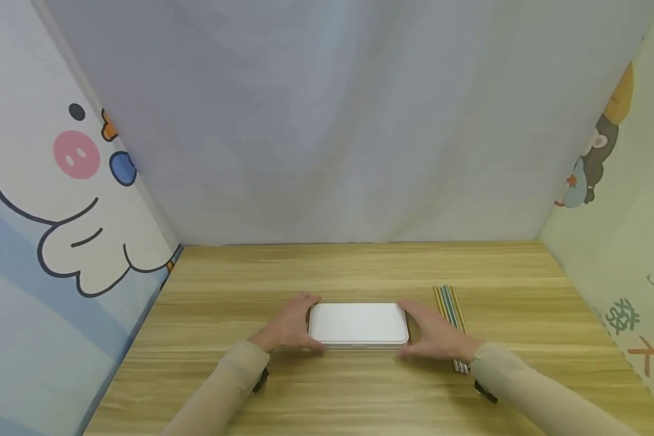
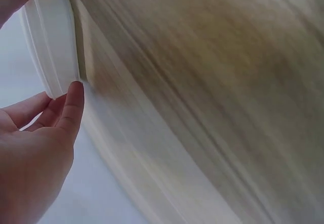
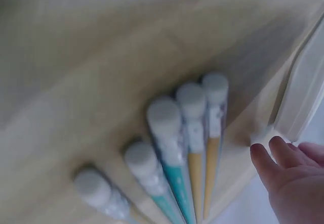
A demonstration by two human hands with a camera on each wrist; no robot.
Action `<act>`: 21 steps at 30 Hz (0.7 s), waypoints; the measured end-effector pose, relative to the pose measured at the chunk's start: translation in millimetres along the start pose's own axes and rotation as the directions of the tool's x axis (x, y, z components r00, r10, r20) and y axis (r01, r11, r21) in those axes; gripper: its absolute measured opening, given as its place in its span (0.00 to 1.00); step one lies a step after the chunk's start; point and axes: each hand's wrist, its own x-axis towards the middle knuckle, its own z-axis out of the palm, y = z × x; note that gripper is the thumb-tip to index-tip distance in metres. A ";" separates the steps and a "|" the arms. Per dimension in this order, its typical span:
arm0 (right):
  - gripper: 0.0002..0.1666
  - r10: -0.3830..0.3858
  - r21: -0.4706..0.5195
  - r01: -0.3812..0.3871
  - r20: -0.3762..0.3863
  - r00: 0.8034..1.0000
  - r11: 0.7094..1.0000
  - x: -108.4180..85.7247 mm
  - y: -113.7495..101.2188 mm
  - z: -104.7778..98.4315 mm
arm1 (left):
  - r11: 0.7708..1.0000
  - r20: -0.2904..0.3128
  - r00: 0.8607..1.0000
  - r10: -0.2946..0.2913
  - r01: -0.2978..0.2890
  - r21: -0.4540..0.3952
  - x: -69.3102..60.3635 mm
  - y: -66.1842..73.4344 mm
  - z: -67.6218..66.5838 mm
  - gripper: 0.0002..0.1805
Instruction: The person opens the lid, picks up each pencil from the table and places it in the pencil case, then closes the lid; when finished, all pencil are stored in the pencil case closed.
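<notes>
A white, flat, rounded box (image 1: 358, 324) (image 2: 53, 42) (image 3: 306, 87) lies lengthwise across the table between both hands. At its left end, my left hand (image 1: 290, 326) (image 2: 38, 153) grips the far and near corners between fingers and thumb. My right hand (image 1: 435, 334) (image 3: 293, 183) spans the opposite end the same way, its fingertips at the corners. Several thin pencils (image 1: 450, 309) (image 3: 195, 178), yellow and teal with rounded white ends, lie side by side at the right, partly behind my right hand and wrist in the head view.
The wood-grain table (image 1: 327, 393) reaches back to a pale grey curtain (image 1: 327, 133). A cartoon-printed panel (image 1: 27, 254) stands along the left side, and another printed panel (image 1: 616, 242) along the right.
</notes>
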 end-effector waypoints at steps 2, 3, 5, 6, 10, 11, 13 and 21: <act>0.63 0.032 0.004 -0.032 0.000 0.999 0.999 -0.5 -0.4 1.8 | 1.000 -0.002 1.000 0.000 0.000 0.009 -0.5 0.1 0.8 0.59; 0.64 0.041 0.001 -0.041 0.000 0.999 0.999 -0.5 -0.7 2.7 | 1.000 -0.002 1.000 -0.001 0.001 0.003 -0.7 0.5 1.0 0.58; 0.64 0.068 0.000 -0.068 0.007 0.998 0.998 -0.5 -1.8 4.1 | 1.000 0.001 1.000 -0.005 0.005 0.003 -1.3 1.0 1.4 0.57; 0.65 0.079 0.003 -0.079 0.008 0.997 0.997 -0.3 -2.4 4.7 | 1.000 0.000 1.000 -0.004 0.004 0.005 -1.4 1.5 1.3 0.56; 0.64 0.105 0.009 -0.105 0.006 0.994 0.994 0.4 -6.1 6.0 | 1.000 -0.003 1.000 -0.002 0.002 0.016 -1.2 1.9 1.9 0.55; 0.64 0.109 0.012 -0.109 0.001 0.994 0.994 0.4 -6.7 6.3 | 1.000 -0.004 1.000 -0.002 0.002 0.023 -1.1 1.8 2.3 0.55; 0.64 0.109 0.012 -0.109 -0.007 0.994 0.994 0.5 -7.6 7.3 | 0.999 -0.004 1.000 -0.004 0.004 0.036 -0.6 1.4 3.1 0.54; 0.62 0.119 0.015 -0.118 -0.037 0.992 0.993 1.2 -7.4 12.3 | 0.999 -0.011 1.000 -0.014 0.015 0.040 0.0 0.4 5.3 0.51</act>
